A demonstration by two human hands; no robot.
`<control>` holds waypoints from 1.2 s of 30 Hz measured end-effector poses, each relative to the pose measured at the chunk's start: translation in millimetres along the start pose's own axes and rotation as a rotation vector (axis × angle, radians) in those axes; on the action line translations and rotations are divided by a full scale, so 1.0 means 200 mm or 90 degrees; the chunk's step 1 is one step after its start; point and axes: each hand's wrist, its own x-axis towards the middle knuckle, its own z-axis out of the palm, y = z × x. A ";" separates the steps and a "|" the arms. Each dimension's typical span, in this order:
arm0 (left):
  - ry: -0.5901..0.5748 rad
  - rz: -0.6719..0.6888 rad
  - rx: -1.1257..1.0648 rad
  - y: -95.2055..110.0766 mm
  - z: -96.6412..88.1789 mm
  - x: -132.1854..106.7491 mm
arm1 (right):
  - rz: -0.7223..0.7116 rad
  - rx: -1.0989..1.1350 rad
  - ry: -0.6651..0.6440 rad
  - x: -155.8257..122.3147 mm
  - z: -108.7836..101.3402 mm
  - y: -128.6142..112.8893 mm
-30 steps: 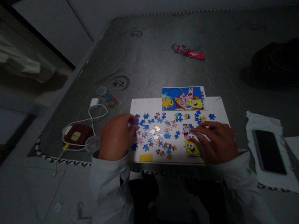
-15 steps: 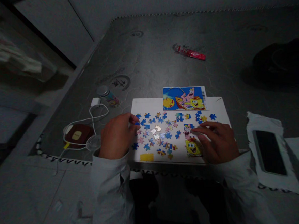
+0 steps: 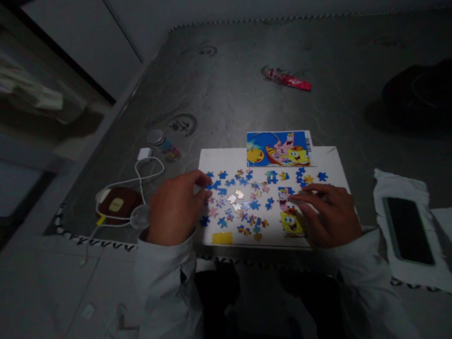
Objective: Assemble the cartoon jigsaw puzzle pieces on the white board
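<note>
My left hand [image 3: 176,209] sat at the edge of the loose jigsaw pieces [image 3: 238,205], its fingertips curled close, though I could not tell whether they pinched a piece. The fingers [image 3: 303,197] of my right hand [image 3: 325,215] lay spread on the joined SpongeBob section [image 3: 290,214]. Between my 2 hands, the pieces covered a white board [image 3: 225,162], with a yellow strip [image 3: 222,238] near its front edge and a printed picture card [image 3: 278,149] overlapping its back edge. Left of the board on the dark table [image 3: 244,96] lay a small can [image 3: 164,145], a white charging cable [image 3: 148,169] and a dark red pouch [image 3: 116,203]. A red wrapper [image 3: 287,79] lay beyond, and a phone [image 3: 408,230] rested on a white cloth [image 3: 384,189] to my right.
</note>
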 end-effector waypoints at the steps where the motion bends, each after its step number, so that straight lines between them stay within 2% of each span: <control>1: 0.006 -0.002 -0.001 0.00 0.00 0.00 | 0.002 0.004 -0.002 0.00 0.00 0.00; 5: 0.048 0.001 -0.011 0.02 -0.02 -0.02 | 0.010 0.012 -0.007 0.00 0.00 0.00; 9: 0.082 0.021 -0.009 0.10 -0.03 -0.07 | 0.012 0.006 0.008 0.00 0.00 -0.02; 14: -0.002 0.165 -0.030 0.31 0.07 -0.13 | 0.001 -0.003 0.010 0.01 0.01 -0.02; 17: -0.036 0.204 -0.018 0.41 0.14 -0.17 | 0.023 0.002 0.017 0.00 0.01 -0.01; 20: -0.073 0.214 0.003 0.48 0.16 -0.19 | 0.028 0.007 0.018 0.00 0.02 -0.01; 26: -0.094 0.160 0.039 0.50 0.17 -0.19 | 0.017 0.013 0.036 0.01 0.02 -0.02; 36: -0.073 0.258 0.032 0.46 0.21 -0.18 | 0.018 0.007 0.039 0.02 0.00 -0.05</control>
